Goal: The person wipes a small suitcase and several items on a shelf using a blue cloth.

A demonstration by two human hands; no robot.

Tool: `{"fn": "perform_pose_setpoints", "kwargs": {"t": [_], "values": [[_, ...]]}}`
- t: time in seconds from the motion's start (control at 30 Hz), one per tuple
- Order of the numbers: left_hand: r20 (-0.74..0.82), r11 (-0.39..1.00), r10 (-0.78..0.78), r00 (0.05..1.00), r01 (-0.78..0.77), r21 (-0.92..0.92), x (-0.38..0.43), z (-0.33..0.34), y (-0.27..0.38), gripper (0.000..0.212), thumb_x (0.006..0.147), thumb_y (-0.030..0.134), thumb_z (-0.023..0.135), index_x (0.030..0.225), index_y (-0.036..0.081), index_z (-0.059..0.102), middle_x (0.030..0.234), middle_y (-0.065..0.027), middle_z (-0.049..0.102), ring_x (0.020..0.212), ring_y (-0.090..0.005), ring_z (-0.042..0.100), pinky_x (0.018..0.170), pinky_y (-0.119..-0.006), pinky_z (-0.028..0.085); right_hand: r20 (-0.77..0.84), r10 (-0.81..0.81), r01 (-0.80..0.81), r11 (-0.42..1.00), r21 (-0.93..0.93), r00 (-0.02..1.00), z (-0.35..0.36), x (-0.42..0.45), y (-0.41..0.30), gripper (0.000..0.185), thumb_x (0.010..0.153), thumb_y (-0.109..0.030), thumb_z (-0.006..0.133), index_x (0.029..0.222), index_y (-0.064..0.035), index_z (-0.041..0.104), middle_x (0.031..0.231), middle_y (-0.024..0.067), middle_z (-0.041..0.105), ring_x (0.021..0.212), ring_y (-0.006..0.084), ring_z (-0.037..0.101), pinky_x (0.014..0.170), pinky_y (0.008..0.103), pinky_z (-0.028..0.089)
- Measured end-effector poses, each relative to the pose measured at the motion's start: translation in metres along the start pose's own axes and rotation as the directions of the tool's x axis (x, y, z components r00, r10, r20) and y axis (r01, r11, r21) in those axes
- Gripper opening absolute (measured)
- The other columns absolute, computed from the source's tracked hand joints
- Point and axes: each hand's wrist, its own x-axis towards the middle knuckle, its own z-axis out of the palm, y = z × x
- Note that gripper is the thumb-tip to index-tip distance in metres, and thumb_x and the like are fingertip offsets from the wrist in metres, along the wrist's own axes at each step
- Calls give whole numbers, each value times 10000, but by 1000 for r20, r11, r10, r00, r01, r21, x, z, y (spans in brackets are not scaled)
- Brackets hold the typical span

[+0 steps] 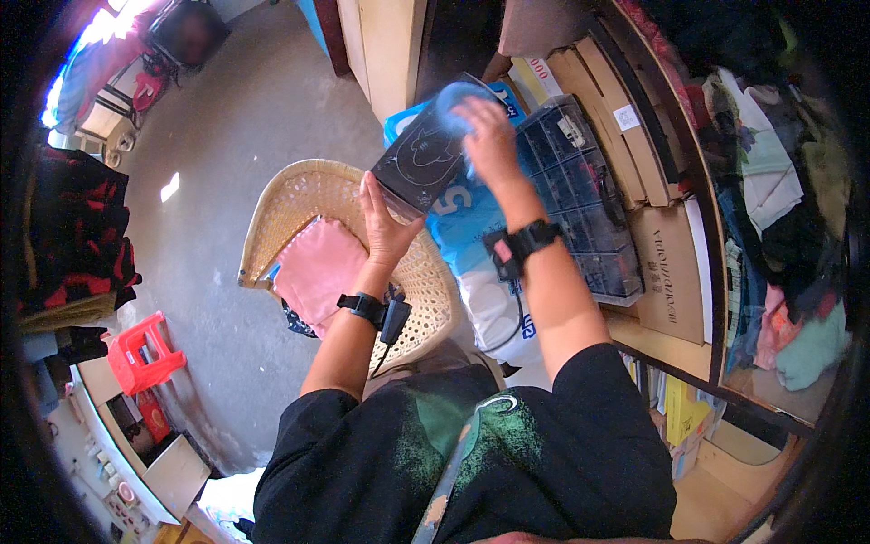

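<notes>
A black box (420,160) with white line drawing on its face is tilted over the front of my body. My left hand (387,224) grips its near lower corner, thumb and fingers spread along the edge. On the box's far end, my right hand (491,146) presses a light blue cloth (457,105), which is blurred. Below the box stands a woven wicker chair (306,178) with folded pink fabric (319,268) on its seat. Behind the box lies a blue and white plastic package (462,238).
To the right, a clear compartment case (578,204) leans against cardboard boxes (669,272) on a wooden shelf. Clothes (768,170) fill the shelf at far right. A red plastic stool (144,353) stands on the concrete floor (217,224) at left. Another person (187,34) is at upper left.
</notes>
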Motion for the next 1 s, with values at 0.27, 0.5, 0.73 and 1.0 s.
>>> {"fn": "perform_pose_setpoints", "kwargs": {"t": [0.27,0.5,0.73,1.0], "values": [[-44,999,28,999,-30,-34,4,6,-3,1189,538,197,826,1450,-1,90,1383,-272,269,1278,-430,314,1072,-461,296,-57,-52,57,995,83,997,5,2,-15,364,614,31,572,932,-114,675,1052,83,635,1016,296,553,930,426,427],[0,996,56,998,-56,-66,29,-2,-1,1175,540,193,837,1453,1,123,1404,-258,263,1297,-418,310,1080,-439,302,90,-5,-45,836,546,996,-29,-40,-94,422,626,61,552,1002,-94,664,1167,68,617,1132,277,527,1015,403,378],[89,951,46,995,-17,-310,101,39,-1,1185,567,209,844,1477,64,100,1421,-224,289,1307,-375,330,1066,-407,334,-45,285,-191,743,642,957,-35,-64,-73,372,726,107,501,1043,-27,643,1220,119,581,1152,243,523,997,331,385],[209,851,-21,978,127,-509,117,55,-26,1235,560,-5,810,1501,169,30,1511,-136,184,1387,-279,227,1013,-438,399,6,529,-374,591,715,849,-37,-96,-46,379,763,83,489,1106,-6,626,1265,108,562,1172,220,512,1004,312,382]]}}
